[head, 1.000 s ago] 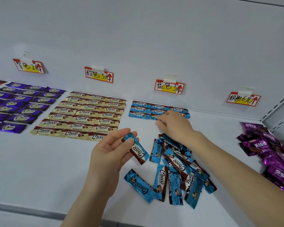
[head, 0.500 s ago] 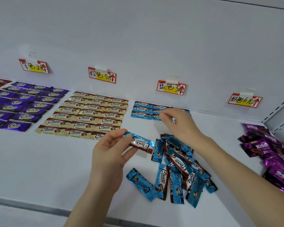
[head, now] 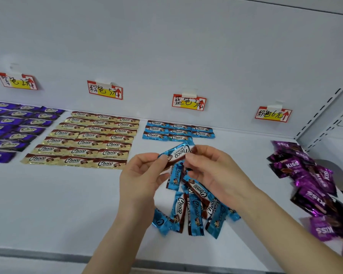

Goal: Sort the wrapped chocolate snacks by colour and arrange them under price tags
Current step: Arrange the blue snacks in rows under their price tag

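Blue Choco snack (head: 178, 153): held in the air by both hands, just in front of the sorted blue rows and above the loose blue pile. It is tilted, right end higher, white label face up.

Left hand (head: 141, 180): fingers (head: 149, 156) curled, pinching the left end of the wrapper.

Right hand (head: 216, 175): fingers (head: 198, 153) curled, pinching the right end.

Loose blue pile (head: 194, 212): unsorted packs overlapping at mixed angles on the white shelf (head: 57, 204), under and between the wrists.

Sorted blue rows (head: 176, 130): flat against the back wall beneath the blue price tag (head: 189, 102). Two full rows of three, and a front row of two.

Gold rows (head: 91, 139): a neat block three packs wide, left of the blue, under its own price tag (head: 105, 89).

Purple rows (head: 18, 127): far left, partly cut off by the frame edge, under another tag (head: 17, 81).

Magenta KISS packs (head: 309, 184): a loose heap at the right end of the shelf, unsorted. The shelf space directly beneath the fourth tag (head: 272, 114) holds no arranged packs.

All four tags are red-bordered with a yellow patch and a red arrow, taped to the back wall.
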